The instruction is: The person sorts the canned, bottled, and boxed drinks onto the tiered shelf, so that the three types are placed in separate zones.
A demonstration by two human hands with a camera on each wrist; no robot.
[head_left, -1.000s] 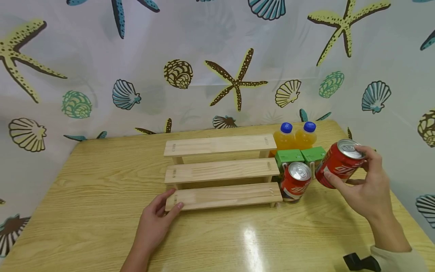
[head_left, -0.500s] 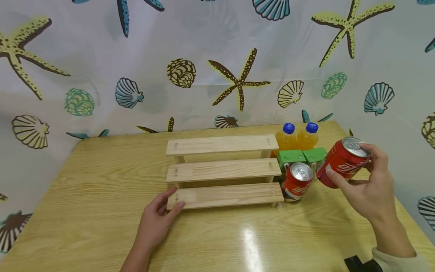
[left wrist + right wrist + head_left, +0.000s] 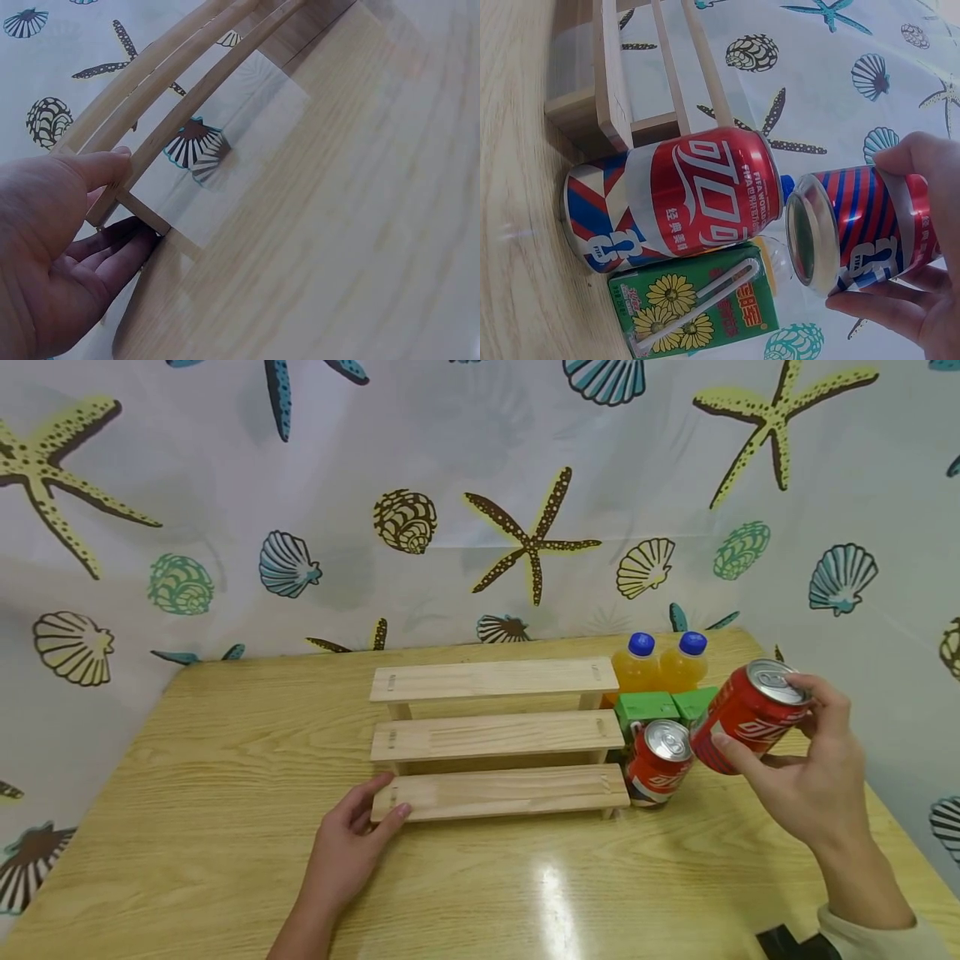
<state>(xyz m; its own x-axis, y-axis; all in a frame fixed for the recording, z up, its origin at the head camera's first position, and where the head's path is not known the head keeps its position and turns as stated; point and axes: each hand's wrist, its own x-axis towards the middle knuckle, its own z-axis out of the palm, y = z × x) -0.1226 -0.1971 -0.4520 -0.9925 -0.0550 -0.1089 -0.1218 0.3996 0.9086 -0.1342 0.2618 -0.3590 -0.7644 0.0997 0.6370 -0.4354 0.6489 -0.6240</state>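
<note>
My right hand (image 3: 810,768) holds a red soda can (image 3: 750,717) in the air, tilted, thumb at its near side and a finger at its top rim. The right wrist view shows the can's silver base (image 3: 814,236). A second red soda can (image 3: 658,764) stands upright on the table just left of it, beside the right end of a three-step wooden display rack (image 3: 498,793). At the rack's lower left corner, my left hand (image 3: 348,843) grips the lowest step, thumb (image 3: 105,166) on top and the other fingers beneath, by the leg.
Behind the standing can are two green drink cartons (image 3: 647,707), one showing its straw (image 3: 705,300) in the right wrist view. Two orange drink bottles (image 3: 637,670) with blue caps stand farther back. A seashell-patterned cloth (image 3: 337,460) hangs behind the wooden table (image 3: 247,793).
The held can has moved slightly left, closer to the standing can, and overlaps more of the right carton. My left hand stays at the rack's corner. The head view has shifted slightly.
</note>
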